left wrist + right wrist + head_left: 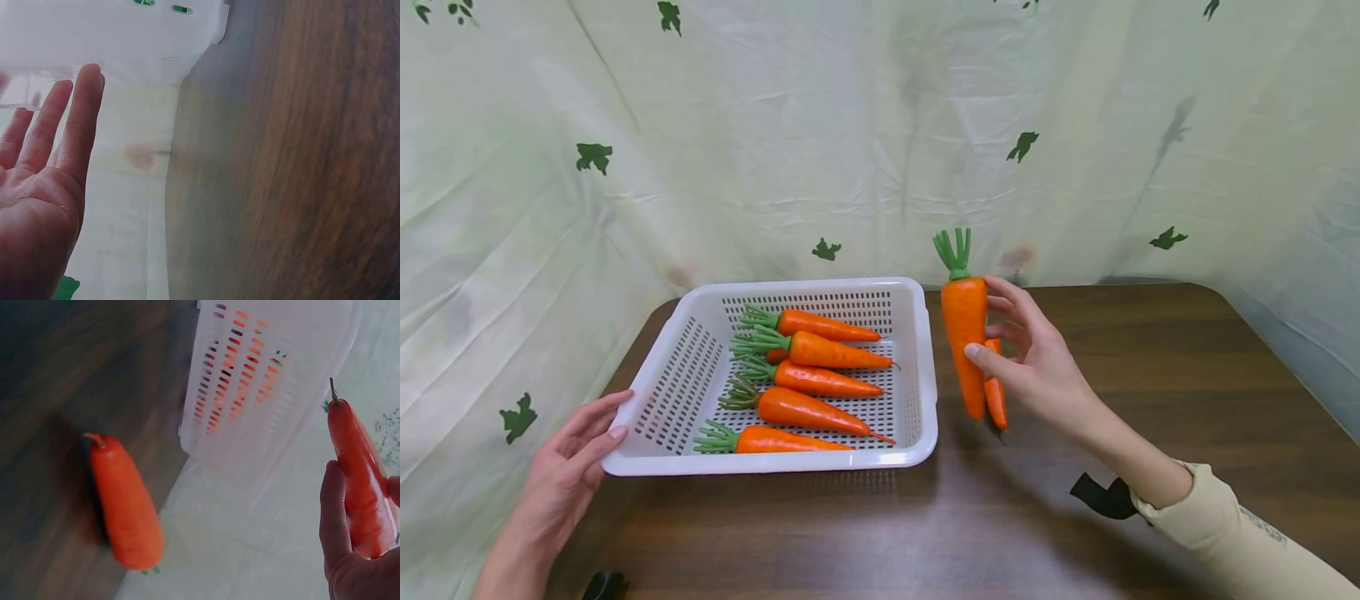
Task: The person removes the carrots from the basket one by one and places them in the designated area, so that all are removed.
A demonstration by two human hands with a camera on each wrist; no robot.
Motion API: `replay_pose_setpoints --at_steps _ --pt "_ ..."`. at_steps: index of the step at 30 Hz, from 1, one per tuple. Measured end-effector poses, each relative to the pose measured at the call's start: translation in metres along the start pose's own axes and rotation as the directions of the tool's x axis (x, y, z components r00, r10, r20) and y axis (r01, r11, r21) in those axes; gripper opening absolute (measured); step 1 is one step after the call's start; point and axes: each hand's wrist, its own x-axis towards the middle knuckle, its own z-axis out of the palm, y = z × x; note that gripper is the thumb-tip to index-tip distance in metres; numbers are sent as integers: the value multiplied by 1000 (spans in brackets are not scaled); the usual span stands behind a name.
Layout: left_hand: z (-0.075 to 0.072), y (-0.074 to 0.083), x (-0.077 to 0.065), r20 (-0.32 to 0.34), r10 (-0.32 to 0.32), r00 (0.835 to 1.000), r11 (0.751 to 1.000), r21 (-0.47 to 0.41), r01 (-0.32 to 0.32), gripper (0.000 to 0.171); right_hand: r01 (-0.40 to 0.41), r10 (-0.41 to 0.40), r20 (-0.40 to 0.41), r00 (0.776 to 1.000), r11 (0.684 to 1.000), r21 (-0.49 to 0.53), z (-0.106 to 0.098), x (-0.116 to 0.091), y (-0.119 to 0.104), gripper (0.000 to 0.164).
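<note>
My right hand pinches an orange carrot between thumb and fingers, its green top up and its tip down, just right of the basket's rim. Behind it, a second carrot lies on the table, partly hidden in the head view. The white plastic basket has perforated walls and holds several carrots, lying side by side with their tops to the left. At the basket's left rim is my left hand, its fingers extended against the outer side and the thumb by the edge.
The basket stands on a dark brown wooden table. A pale curtain with green leaf prints hangs behind the table and along its left side. A small black object shows at the bottom left. A black strap hangs by the right wrist.
</note>
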Motion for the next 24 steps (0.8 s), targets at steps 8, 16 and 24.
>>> replay_pose_setpoints --at_steps 8,16,24 --pt "1 0 -1 14 19 1000 1000 -14 -18 44 -52 52 -17 998 999 2 -13 -9 11 72" --pt "0 -1 0 12 14 1000 1000 -12 -14 45 -132 131 -35 991 991 -33 -27 -19 20 71" --pt "0 -1 0 12 7 1000 1000 -7 -7 45 -227 227 -4 974 972 -64 -39 -24 34 71"
